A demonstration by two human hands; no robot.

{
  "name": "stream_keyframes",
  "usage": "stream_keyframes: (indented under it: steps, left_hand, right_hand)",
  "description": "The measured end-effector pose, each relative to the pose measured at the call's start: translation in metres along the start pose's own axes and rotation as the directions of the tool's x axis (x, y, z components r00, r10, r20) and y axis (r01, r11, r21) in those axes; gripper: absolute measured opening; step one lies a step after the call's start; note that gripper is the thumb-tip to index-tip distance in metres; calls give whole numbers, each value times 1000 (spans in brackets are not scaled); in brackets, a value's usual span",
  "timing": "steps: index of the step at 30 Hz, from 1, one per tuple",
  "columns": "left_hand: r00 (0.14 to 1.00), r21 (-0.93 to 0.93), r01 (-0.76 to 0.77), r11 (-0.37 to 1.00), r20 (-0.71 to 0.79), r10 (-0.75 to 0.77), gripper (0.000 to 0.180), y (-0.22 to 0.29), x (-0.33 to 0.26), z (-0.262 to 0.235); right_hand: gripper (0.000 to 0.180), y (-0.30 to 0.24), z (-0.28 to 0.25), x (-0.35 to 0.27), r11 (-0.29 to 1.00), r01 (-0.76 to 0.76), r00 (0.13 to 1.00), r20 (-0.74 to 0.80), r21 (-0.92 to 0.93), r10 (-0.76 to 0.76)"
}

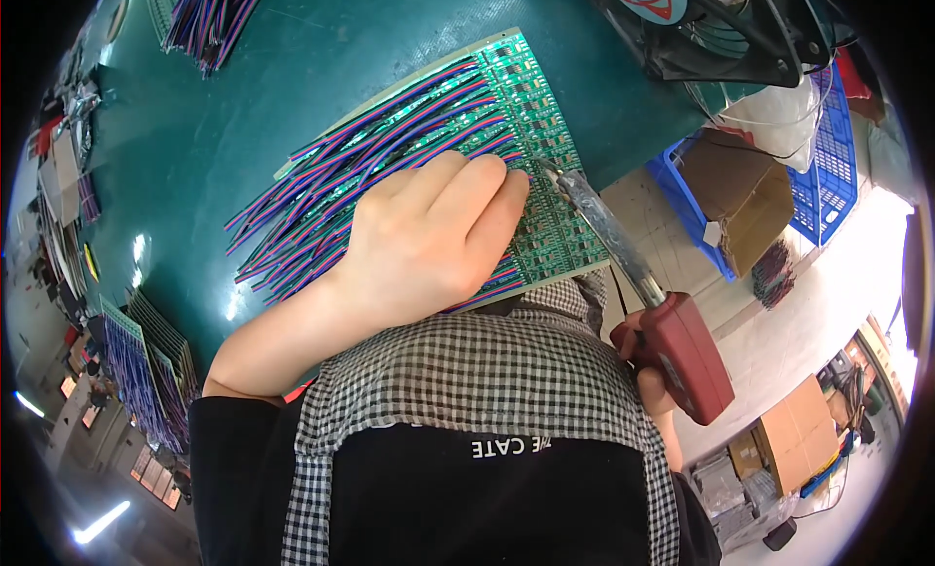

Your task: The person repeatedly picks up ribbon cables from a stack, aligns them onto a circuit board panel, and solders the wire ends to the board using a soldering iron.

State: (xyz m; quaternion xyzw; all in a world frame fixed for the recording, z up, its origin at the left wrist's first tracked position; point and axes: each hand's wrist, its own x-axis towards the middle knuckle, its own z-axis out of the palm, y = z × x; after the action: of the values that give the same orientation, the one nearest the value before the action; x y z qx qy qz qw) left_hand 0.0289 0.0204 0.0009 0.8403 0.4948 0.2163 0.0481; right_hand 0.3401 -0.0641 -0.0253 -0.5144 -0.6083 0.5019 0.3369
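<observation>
A green circuit board panel [545, 137] lies on the table in front of me, with rows of small parts along its right side. Thin black, red and blue wires [292, 210] run from it toward the left. My left hand [429, 230] rests over the wires with its fingers curled and pressed together near the wire ends; what they pinch is hidden beneath them. In my right hand [655, 389], partly hidden behind the handle, is a soldering gun [687, 357] with a dark red body. Its metal barrel points up and left, the tip at the board close to my left fingertips.
A green mat [195, 167] covers the table. Upper right stands a black fan [730, 30]. Beyond the right edge, a blue crate [828, 176] and a cardboard box [750, 191] sit lower down. Wired boards [146, 361] stand at lower left; another bundle [209, 25] lies at the top left.
</observation>
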Motion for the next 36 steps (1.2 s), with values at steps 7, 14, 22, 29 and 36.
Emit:
stream_keyframes:
  steps: [7, 14, 22, 29, 36]
  left_hand:
    - [1000, 28, 28, 999, 11, -28, 29, 2, 3, -2]
    - [1000, 53, 22, 998, -4, -22, 30, 3, -2, 1]
    - [1000, 72, 31, 997, -3, -31, 30, 5, -3, -2]
    - [1000, 82, 29, 996, -8, -28, 31, 5, 2, 2]
    - [999, 99, 22, 995, -28, -19, 29, 7, -2, 5]
  right_hand:
    - [76, 7, -8, -8, 967, 64, 997, 54, -247, -53]
    - [75, 8, -5, -12, 971, 21, 1000, 26, -238, -16]
    - [77, 10, -4, -16, 965, 38, 999, 16, -261, -35]
    - [80, 7, -6, -9, 971, 25, 1000, 10, -237, -23]
    - [77, 16, -7, -17, 964, 49, 998, 37, -260, -41]
